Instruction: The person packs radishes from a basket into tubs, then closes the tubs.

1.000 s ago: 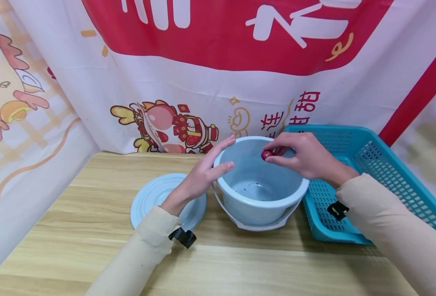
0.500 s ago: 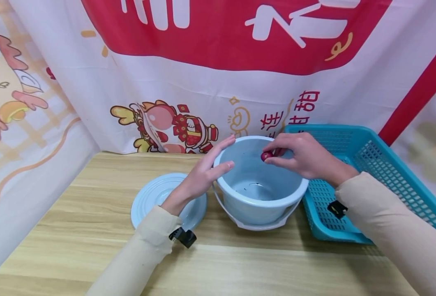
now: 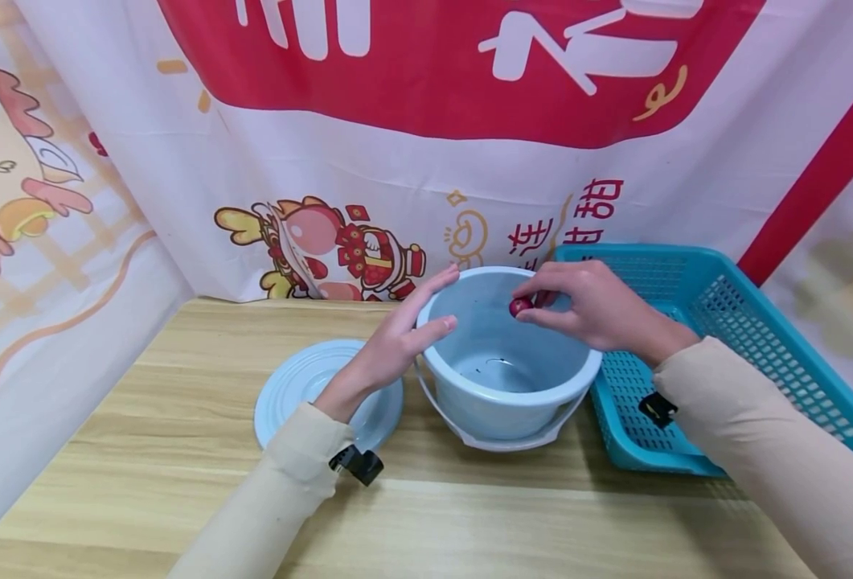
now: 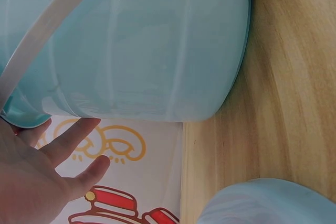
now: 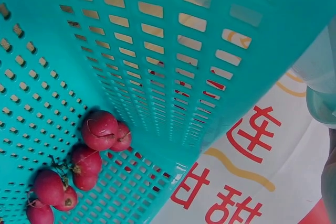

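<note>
My right hand (image 3: 600,310) pinches a small red radish (image 3: 520,306) between thumb and fingers over the mouth of a light blue bucket (image 3: 498,414). My left hand (image 3: 390,342) lies along the bucket's left rim with its fingers extended and thumb at the edge. From the left wrist, the bucket's side wall (image 4: 131,40) shows above my spread left fingers (image 4: 79,135). Several more radishes (image 5: 100,129) lie in the turquoise basket (image 3: 614,442), seen in the right wrist view. A few thin dark bits lie on the bucket's floor.
Left of the bucket, a round light blue lid (image 3: 289,402) lies on the wooden table (image 3: 144,450), partly behind my left wrist. The bucket's pale handle (image 3: 510,444) hangs down at its front. A printed cloth (image 3: 397,161) rises behind the table.
</note>
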`<state>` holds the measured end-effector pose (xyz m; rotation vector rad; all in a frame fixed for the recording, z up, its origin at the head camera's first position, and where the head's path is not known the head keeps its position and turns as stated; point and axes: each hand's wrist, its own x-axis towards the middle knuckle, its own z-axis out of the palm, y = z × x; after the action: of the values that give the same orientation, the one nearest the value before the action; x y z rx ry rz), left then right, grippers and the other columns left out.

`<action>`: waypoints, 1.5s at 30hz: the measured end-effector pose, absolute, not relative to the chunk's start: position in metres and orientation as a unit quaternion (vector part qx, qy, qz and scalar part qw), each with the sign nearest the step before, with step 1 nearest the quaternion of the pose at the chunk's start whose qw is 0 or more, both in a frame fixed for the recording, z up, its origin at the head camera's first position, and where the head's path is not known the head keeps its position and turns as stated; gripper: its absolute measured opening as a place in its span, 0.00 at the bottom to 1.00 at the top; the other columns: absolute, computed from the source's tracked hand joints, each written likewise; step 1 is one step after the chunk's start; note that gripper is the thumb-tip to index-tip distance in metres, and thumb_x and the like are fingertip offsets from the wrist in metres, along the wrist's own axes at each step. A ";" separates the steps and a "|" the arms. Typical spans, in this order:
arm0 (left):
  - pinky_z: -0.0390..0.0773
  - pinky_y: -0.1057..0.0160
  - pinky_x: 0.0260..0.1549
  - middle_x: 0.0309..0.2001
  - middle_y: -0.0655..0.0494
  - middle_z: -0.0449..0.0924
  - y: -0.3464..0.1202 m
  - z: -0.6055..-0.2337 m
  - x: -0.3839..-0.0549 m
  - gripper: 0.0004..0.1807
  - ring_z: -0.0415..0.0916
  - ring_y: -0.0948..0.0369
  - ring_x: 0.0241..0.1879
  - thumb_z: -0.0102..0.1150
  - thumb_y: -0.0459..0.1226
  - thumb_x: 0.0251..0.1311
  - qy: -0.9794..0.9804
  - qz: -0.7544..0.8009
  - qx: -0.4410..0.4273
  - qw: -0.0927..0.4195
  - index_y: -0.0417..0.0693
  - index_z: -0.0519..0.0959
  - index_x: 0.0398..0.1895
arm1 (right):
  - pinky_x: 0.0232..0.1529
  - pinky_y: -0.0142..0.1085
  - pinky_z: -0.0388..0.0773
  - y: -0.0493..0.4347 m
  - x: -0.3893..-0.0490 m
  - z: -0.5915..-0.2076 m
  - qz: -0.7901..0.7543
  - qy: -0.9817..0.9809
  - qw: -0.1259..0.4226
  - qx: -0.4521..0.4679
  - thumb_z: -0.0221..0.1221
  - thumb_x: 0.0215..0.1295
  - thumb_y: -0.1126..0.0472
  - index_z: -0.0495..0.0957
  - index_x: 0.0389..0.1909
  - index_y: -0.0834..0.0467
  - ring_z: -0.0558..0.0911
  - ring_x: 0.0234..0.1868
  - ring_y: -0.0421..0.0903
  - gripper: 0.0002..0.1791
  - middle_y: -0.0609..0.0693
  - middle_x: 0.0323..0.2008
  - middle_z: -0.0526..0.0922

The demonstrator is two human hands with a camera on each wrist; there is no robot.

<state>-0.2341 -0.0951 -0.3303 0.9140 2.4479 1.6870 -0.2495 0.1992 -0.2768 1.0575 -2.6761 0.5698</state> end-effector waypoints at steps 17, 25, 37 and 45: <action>0.53 0.35 0.82 0.87 0.67 0.50 -0.095 -0.330 -0.234 0.37 0.47 0.61 0.86 0.52 0.48 0.75 0.790 0.540 0.289 0.021 0.65 0.56 0.85 | 0.39 0.41 0.91 0.199 -0.248 -0.276 0.195 -0.917 0.088 0.335 0.77 0.61 0.56 0.88 0.56 0.53 0.88 0.45 0.47 0.22 0.49 0.47 0.91; 0.52 0.34 0.82 0.87 0.66 0.49 -0.095 -0.331 -0.234 0.37 0.46 0.60 0.86 0.52 0.48 0.75 0.787 0.544 0.292 0.022 0.64 0.56 0.85 | 0.39 0.39 0.89 0.199 -0.248 -0.276 0.197 -0.917 0.090 0.334 0.76 0.62 0.56 0.88 0.56 0.53 0.88 0.44 0.45 0.21 0.49 0.47 0.91; 0.53 0.36 0.82 0.87 0.64 0.50 -0.095 -0.330 -0.234 0.37 0.47 0.61 0.86 0.52 0.47 0.75 0.785 0.545 0.294 0.019 0.61 0.57 0.85 | 0.44 0.31 0.86 0.203 -0.249 -0.284 0.289 -0.899 0.106 0.312 0.77 0.60 0.59 0.89 0.54 0.53 0.87 0.43 0.42 0.20 0.47 0.48 0.91; 0.52 0.35 0.82 0.87 0.65 0.49 -0.095 -0.331 -0.236 0.37 0.47 0.60 0.86 0.52 0.46 0.75 0.784 0.546 0.296 0.021 0.61 0.57 0.85 | 0.49 0.30 0.86 0.212 -0.249 -0.287 0.430 -0.865 0.056 0.254 0.74 0.65 0.56 0.87 0.58 0.48 0.87 0.50 0.42 0.20 0.47 0.54 0.90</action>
<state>-0.2356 -0.0947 -0.3308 0.9187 2.4301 1.6917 -0.2488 0.2119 -0.2873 0.7697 -2.6239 1.3052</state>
